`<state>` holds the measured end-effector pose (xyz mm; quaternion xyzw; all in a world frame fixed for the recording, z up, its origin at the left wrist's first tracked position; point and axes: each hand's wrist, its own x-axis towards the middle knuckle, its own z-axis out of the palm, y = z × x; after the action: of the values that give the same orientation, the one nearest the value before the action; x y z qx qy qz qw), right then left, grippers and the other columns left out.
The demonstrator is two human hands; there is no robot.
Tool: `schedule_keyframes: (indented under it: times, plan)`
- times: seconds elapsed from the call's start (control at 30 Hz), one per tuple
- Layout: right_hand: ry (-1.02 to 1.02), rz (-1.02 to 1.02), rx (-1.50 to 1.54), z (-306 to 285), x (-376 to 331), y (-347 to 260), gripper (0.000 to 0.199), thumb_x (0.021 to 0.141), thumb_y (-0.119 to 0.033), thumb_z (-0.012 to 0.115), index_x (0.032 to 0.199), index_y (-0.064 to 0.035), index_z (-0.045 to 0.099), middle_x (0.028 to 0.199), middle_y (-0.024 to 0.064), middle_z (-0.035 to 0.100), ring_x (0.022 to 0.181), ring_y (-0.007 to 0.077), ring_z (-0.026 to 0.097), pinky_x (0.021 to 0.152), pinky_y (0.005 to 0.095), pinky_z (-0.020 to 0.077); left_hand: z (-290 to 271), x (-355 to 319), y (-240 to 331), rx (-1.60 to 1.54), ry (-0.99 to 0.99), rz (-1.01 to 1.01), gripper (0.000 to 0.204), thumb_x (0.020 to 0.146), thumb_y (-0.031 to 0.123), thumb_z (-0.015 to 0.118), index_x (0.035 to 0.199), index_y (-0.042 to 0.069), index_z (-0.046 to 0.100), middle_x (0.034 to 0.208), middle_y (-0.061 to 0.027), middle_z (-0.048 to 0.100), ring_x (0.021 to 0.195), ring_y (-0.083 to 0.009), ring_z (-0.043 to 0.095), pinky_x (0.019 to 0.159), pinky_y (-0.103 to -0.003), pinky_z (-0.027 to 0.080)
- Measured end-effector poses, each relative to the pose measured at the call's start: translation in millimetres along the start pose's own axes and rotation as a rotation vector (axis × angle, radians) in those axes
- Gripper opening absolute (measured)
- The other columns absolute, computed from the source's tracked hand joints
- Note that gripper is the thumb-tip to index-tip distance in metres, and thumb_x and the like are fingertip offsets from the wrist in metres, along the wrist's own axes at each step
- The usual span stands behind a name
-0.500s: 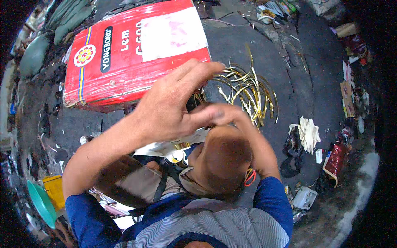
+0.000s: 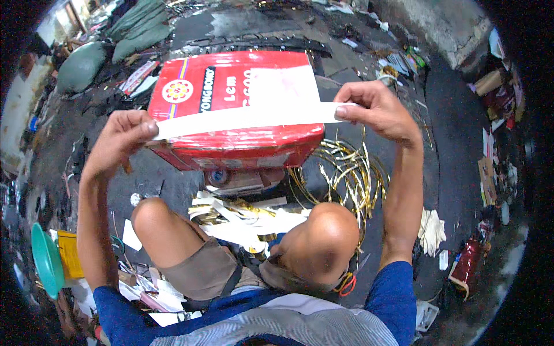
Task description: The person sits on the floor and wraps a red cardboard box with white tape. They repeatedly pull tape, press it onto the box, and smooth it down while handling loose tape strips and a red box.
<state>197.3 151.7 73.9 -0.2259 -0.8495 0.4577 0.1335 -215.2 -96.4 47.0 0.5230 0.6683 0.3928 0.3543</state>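
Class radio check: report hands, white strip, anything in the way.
Left hand: pinching one end. Right hand: pinching the other. White strip: stretched between them. Red box: strip crosses it in view; contact unclear.

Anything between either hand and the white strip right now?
Nothing visible: the left hand pinches one end of the white strip, the right hand the other. The red box lies beyond.
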Motion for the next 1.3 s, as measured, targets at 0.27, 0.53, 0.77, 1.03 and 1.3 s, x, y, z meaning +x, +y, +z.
schedule_keyframes:
  times: [0.27, 0.53, 0.77, 1.03, 1.3]
  plan:
    - [0.144, 0.052, -0.269, 41, 70, 17, 0.024, 0.088, -0.018, 0.072, 0.099, 0.0021, 0.072, 0.079, 0.0080, 0.074, 0.075, 0.0170, 0.072, 0.074, 0.0356, 0.0579, -10, 62, -16, 1.458, 0.874, 0.411, 0.030, 0.075, 0.009, 0.074, 0.104, 0.006, 0.076, 0.115, -0.0175, 0.070, 0.097, -0.0374, 0.068, 0.082, -0.048, 0.057]
    - [0.424, -0.043, -0.559, 62, 68, 24, 0.028, 0.082, -0.021, 0.076, 0.106, -0.0060, 0.073, 0.091, 0.0152, 0.077, 0.084, 0.0322, 0.075, 0.079, 0.0418, 0.0588, 188, 154, 23, 0.187, 0.161, 0.660, 0.040, 0.080, 0.012, 0.079, 0.117, 0.000, 0.067, 0.102, -0.0168, 0.070, 0.087, -0.0302, 0.070, 0.078, -0.040, 0.057]
    - [0.473, -0.185, -0.683, 61, 48, 31, 0.014, 0.087, -0.020, 0.076, 0.097, -0.0117, 0.078, 0.092, 0.0080, 0.071, 0.082, 0.0306, 0.072, 0.075, 0.0423, 0.0574, 203, 153, 17, 0.067, 0.231, 0.624, 0.017, 0.081, 0.010, 0.078, 0.094, -0.001, 0.073, 0.091, -0.0171, 0.067, 0.084, -0.0336, 0.070, 0.075, -0.043, 0.056]
    - [0.330, -0.323, -0.831, 52, 46, 29, 0.016, 0.088, -0.024, 0.078, 0.096, -0.0098, 0.079, 0.097, 0.0076, 0.066, 0.081, 0.0316, 0.071, 0.075, 0.0430, 0.0582, 194, 154, 17, 0.161, 0.158, 0.694, 0.018, 0.080, 0.014, 0.080, 0.088, -0.001, 0.075, 0.089, -0.0159, 0.067, 0.084, -0.0329, 0.070, 0.074, -0.043, 0.056]
    - [0.422, -0.199, -0.529, 54, 46, 40, 0.021, 0.083, -0.021, 0.083, 0.098, -0.0058, 0.080, 0.095, 0.0113, 0.062, 0.090, 0.0287, 0.066, 0.081, 0.0401, 0.0546, 196, 158, 13, 0.045, 0.143, 0.617, 0.020, 0.079, 0.014, 0.082, 0.092, -0.001, 0.077, 0.090, -0.0162, 0.070, 0.082, -0.0301, 0.071, 0.075, -0.040, 0.056]
